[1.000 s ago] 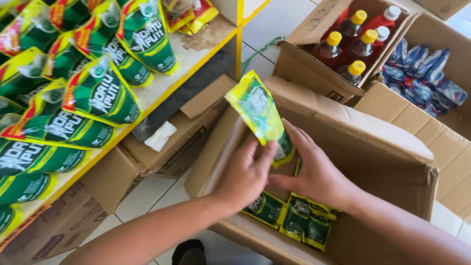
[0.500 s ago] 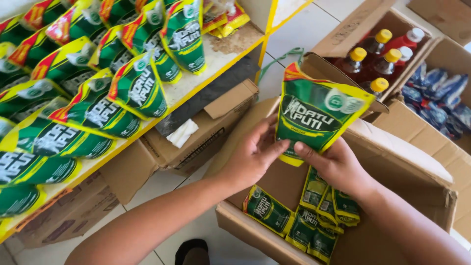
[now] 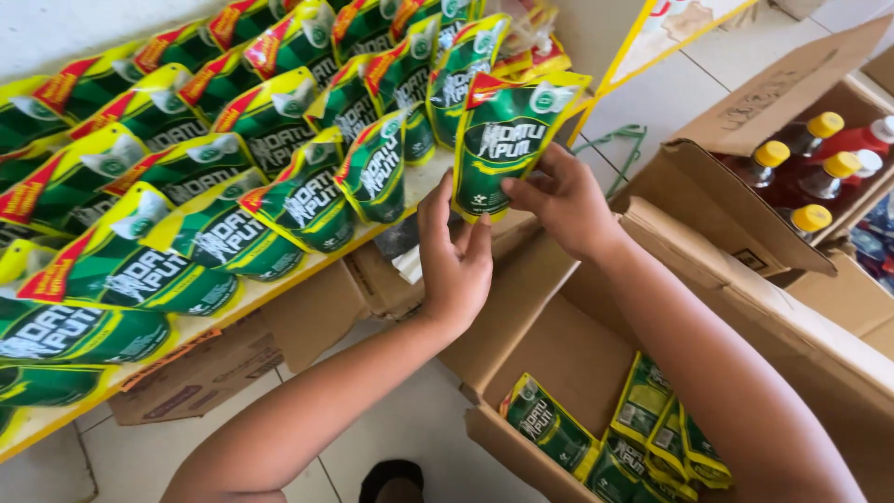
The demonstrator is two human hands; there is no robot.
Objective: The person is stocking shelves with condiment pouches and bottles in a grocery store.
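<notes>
My right hand (image 3: 563, 200) and my left hand (image 3: 454, 263) both hold a green and yellow pouch (image 3: 507, 140) with a red corner, upright, at the front edge of a yellow shelf (image 3: 279, 279). The left hand's fingertips touch the pouch's lower edge and the right hand grips its lower right side. Rows of like pouches (image 3: 223, 177) stand leaning on the shelf to the left. Below my arms an open cardboard box (image 3: 568, 345) holds several more flat pouches (image 3: 605, 433).
A second open cardboard box (image 3: 736, 196) at the right holds red bottles with yellow caps (image 3: 805, 158). Flattened cartons (image 3: 223, 363) lie under the shelf. White floor tiles (image 3: 391, 438) show below, with a dark shoe tip (image 3: 396, 480) at the bottom.
Both hands lifted the pouch out of the box and carried it up and left to the shelf's front edge. The view swung toward the shelf.
</notes>
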